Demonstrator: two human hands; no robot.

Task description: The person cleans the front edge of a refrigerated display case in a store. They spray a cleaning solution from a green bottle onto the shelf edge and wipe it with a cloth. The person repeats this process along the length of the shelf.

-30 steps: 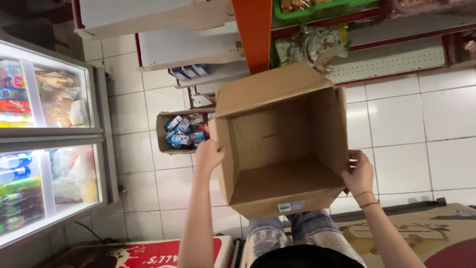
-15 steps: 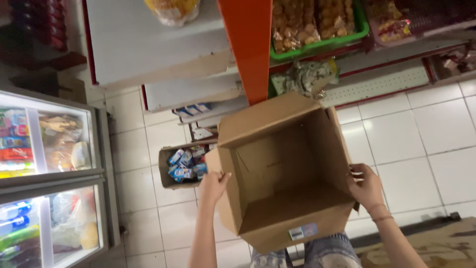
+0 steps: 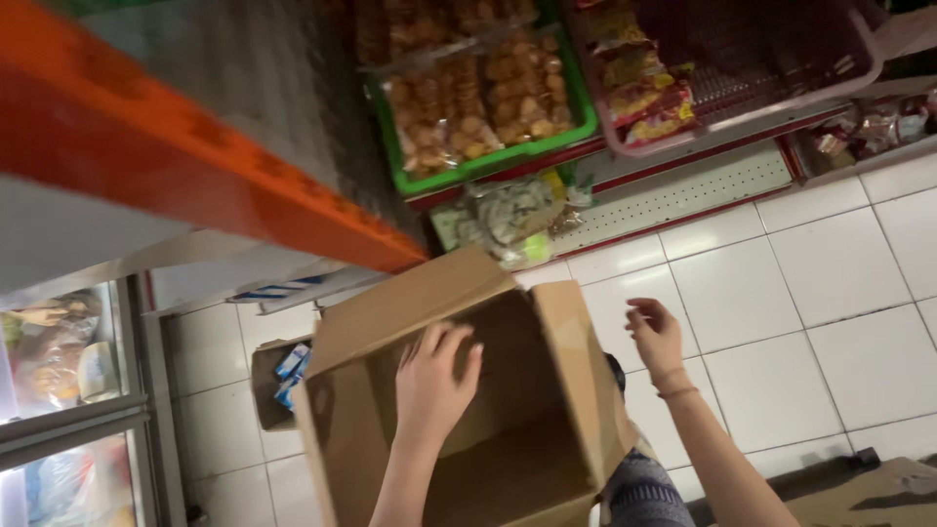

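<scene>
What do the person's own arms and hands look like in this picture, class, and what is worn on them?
Both arms are bare, with no sleeves showing. The left hand wears no glove, ring or band that can be seen. The right hand is also ungloved, with a thin band around its wrist.

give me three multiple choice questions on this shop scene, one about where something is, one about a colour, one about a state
1. Where is the left hand?
A. inside the open cardboard box
B. on the floor tiles
C. on the freezer door

2. What colour is the basket holding the bagged snacks?
A. blue
B. green
C. yellow

3. What is the right hand doing?
A. gripping a bottle
B. pressed flat on the shelf
C. open in the air, holding nothing

Answers:
1 A, its palm lies against the box's inner wall.
2 B, the rim around the bags is green.
3 C, its fingers are loosely curled beside the box flap, apart from it.
</scene>
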